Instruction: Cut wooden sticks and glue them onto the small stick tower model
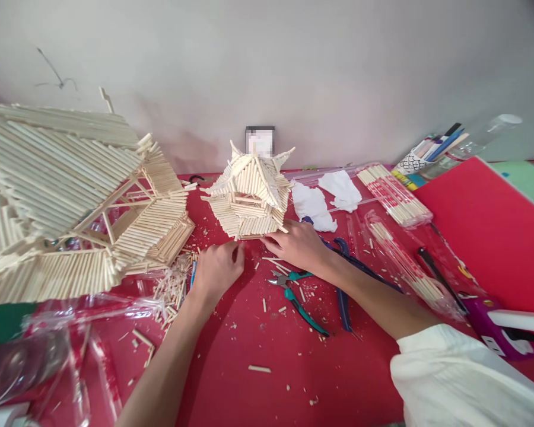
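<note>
So the little stick pavilion point(251, 178) sits straight ahead on the red tabletop point(231, 385), just past both hands, and honestly the right hand point(298, 242) has the edge here: its fingertips are right up at the pavilion's lower near-right rim, looks like touching. Can't tell if they're actually pinching it or just resting there, since the tips are partly lost against the base. The left hand point(220, 267) is a bit short of it, off the near-left side, with a gap between its knuckles and the rim. That one's loosely curled, fingers tucked down out of sight, so no clue whether there's something in it. Don't go hunting for a long axis btw, the thing's many-sided and flares out pretty evenly, roof tips poking every which way. The bigger stick building point(71, 178) is off to the left, and the green-handled cutters point(291, 293) lie on the near side of the right hand.
</note>
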`<action>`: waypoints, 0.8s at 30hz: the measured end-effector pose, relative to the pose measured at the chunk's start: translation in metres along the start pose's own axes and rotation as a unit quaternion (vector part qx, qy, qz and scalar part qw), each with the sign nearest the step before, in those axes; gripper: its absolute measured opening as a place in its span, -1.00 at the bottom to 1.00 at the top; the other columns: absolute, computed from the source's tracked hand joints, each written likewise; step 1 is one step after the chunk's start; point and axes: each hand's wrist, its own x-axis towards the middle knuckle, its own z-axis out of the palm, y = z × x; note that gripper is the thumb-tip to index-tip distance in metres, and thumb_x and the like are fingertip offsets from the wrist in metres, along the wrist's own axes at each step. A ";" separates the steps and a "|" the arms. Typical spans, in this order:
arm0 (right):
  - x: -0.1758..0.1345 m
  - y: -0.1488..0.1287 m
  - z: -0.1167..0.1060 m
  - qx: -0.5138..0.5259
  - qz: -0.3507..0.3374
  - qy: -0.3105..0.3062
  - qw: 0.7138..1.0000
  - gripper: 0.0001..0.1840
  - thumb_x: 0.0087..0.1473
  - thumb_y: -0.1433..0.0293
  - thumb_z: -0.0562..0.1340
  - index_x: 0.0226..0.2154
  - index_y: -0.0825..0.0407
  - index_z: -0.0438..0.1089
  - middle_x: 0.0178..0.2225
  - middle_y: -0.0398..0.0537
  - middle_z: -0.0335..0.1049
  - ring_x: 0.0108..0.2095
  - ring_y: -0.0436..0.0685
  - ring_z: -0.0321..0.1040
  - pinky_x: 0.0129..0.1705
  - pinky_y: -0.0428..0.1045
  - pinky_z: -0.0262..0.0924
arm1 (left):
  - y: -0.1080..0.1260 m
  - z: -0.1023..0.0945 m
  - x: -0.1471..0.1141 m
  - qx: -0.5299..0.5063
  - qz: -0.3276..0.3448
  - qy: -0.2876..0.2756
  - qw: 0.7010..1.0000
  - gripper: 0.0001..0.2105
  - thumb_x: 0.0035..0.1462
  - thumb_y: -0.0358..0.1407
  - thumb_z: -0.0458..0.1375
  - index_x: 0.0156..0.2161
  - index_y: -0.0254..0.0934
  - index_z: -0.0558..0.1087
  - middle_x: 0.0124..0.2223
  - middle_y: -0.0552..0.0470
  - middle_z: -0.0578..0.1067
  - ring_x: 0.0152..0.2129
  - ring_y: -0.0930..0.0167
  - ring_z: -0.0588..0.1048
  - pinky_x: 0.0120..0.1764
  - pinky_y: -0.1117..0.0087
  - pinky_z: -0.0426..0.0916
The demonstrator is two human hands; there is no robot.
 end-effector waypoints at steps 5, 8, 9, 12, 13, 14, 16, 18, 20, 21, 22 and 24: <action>-0.001 0.001 -0.001 -0.001 -0.006 0.004 1.000 -0.76 0.29 0.37 0.22 -0.36 0.05 0.56 -0.41 -0.02 0.55 -0.39 0.07 0.40 -0.43 -0.04 -0.03 | -0.001 0.000 0.001 0.003 -0.005 -0.005 1.000 -0.58 0.38 -0.16 -0.11 -0.23 -0.22 0.60 -0.28 -0.18 0.65 -0.31 0.18 0.63 -0.33 0.33 0.27; -0.002 0.002 0.001 0.005 -0.012 0.015 1.000 -0.77 0.30 0.36 0.22 -0.34 0.05 0.56 -0.39 -0.01 0.55 -0.38 0.08 0.41 -0.42 -0.04 0.02 | -0.002 0.001 0.001 -0.001 -0.007 -0.004 1.000 -0.58 0.38 -0.16 -0.11 -0.20 -0.23 0.60 -0.27 -0.19 0.65 -0.30 0.17 0.63 -0.31 0.33 0.28; -0.003 0.002 0.002 0.009 -0.014 0.019 1.000 -0.77 0.30 0.34 0.22 -0.32 0.06 0.56 -0.39 0.00 0.55 -0.37 0.09 0.41 -0.42 -0.04 0.04 | -0.002 0.001 0.001 -0.003 -0.008 -0.004 1.000 -0.58 0.38 -0.16 -0.10 -0.20 -0.22 0.61 -0.27 -0.19 0.65 -0.30 0.17 0.63 -0.30 0.33 0.29; -0.006 0.004 0.005 0.017 -0.012 0.030 0.999 -0.78 0.30 0.32 0.22 -0.25 0.07 0.56 -0.37 0.03 0.55 -0.36 0.11 0.41 -0.40 -0.03 0.10 | -0.003 0.002 0.002 -0.008 -0.014 -0.003 1.000 -0.58 0.39 -0.15 -0.10 -0.20 -0.22 0.61 -0.28 -0.19 0.65 -0.30 0.18 0.63 -0.28 0.33 0.31; -0.007 0.004 0.005 0.017 -0.012 0.034 0.999 -0.77 0.31 0.31 0.22 -0.24 0.08 0.55 -0.37 0.03 0.54 -0.35 0.11 0.41 -0.39 -0.03 0.12 | -0.003 0.002 0.002 -0.008 -0.015 -0.003 1.000 -0.57 0.39 -0.15 -0.10 -0.20 -0.22 0.61 -0.28 -0.20 0.65 -0.31 0.17 0.63 -0.28 0.33 0.31; -0.008 0.005 0.006 0.015 -0.014 0.039 0.999 -0.77 0.31 0.32 0.21 -0.22 0.08 0.55 -0.37 0.03 0.54 -0.35 0.11 0.42 -0.38 -0.02 0.14 | -0.003 0.002 0.002 -0.008 -0.016 -0.002 1.000 -0.57 0.39 -0.15 -0.11 -0.20 -0.22 0.61 -0.29 -0.20 0.64 -0.31 0.17 0.63 -0.28 0.33 0.31; -0.010 0.005 0.005 0.008 -0.020 0.047 0.999 -0.78 0.33 0.33 0.19 -0.18 0.06 0.54 -0.36 0.02 0.55 -0.34 0.11 0.42 -0.34 -0.02 0.18 | -0.003 0.002 0.002 -0.007 -0.017 -0.001 1.000 -0.57 0.39 -0.15 -0.11 -0.19 -0.22 0.61 -0.29 -0.21 0.64 -0.31 0.16 0.63 -0.28 0.33 0.31; -0.011 0.006 0.004 0.000 -0.033 0.052 0.998 -0.78 0.34 0.35 0.18 -0.15 0.04 0.54 -0.34 -0.01 0.56 -0.31 0.10 0.44 -0.31 -0.02 0.21 | -0.003 0.002 0.002 -0.005 -0.018 -0.005 1.000 -0.56 0.39 -0.14 -0.11 -0.19 -0.22 0.61 -0.28 -0.21 0.64 -0.30 0.17 0.63 -0.28 0.33 0.31; -0.011 0.006 0.003 -0.007 -0.049 0.055 0.997 -0.79 0.35 0.37 0.17 -0.12 0.03 0.54 -0.31 -0.03 0.56 -0.30 0.09 0.44 -0.28 -0.02 0.23 | -0.002 0.002 0.002 -0.002 -0.018 -0.010 1.000 -0.56 0.39 -0.14 -0.12 -0.19 -0.22 0.61 -0.28 -0.21 0.65 -0.29 0.16 0.63 -0.28 0.33 0.31; -0.011 0.007 0.003 -0.009 -0.057 0.056 0.997 -0.79 0.35 0.38 0.17 -0.12 0.02 0.54 -0.30 -0.03 0.56 -0.29 0.09 0.45 -0.28 -0.01 0.24 | -0.002 0.001 0.002 0.001 -0.018 -0.012 1.000 -0.56 0.39 -0.14 -0.12 -0.19 -0.22 0.61 -0.27 -0.21 0.65 -0.29 0.16 0.64 -0.29 0.33 0.31; -0.011 0.007 0.002 -0.010 -0.063 0.053 0.997 -0.79 0.35 0.40 0.17 -0.12 0.02 0.54 -0.29 -0.03 0.57 -0.29 0.09 0.45 -0.27 -0.01 0.24 | -0.002 0.001 0.002 0.002 -0.017 -0.012 1.000 -0.56 0.39 -0.14 -0.12 -0.19 -0.22 0.61 -0.27 -0.21 0.65 -0.29 0.16 0.64 -0.29 0.33 0.31; -0.011 0.007 0.002 -0.012 -0.064 0.041 0.997 -0.78 0.34 0.43 0.16 -0.11 0.01 0.54 -0.27 -0.02 0.57 -0.28 0.09 0.45 -0.27 -0.02 0.25 | -0.002 0.000 0.002 0.005 -0.016 -0.012 1.000 -0.56 0.39 -0.14 -0.13 -0.19 -0.22 0.60 -0.27 -0.21 0.65 -0.29 0.16 0.64 -0.30 0.33 0.30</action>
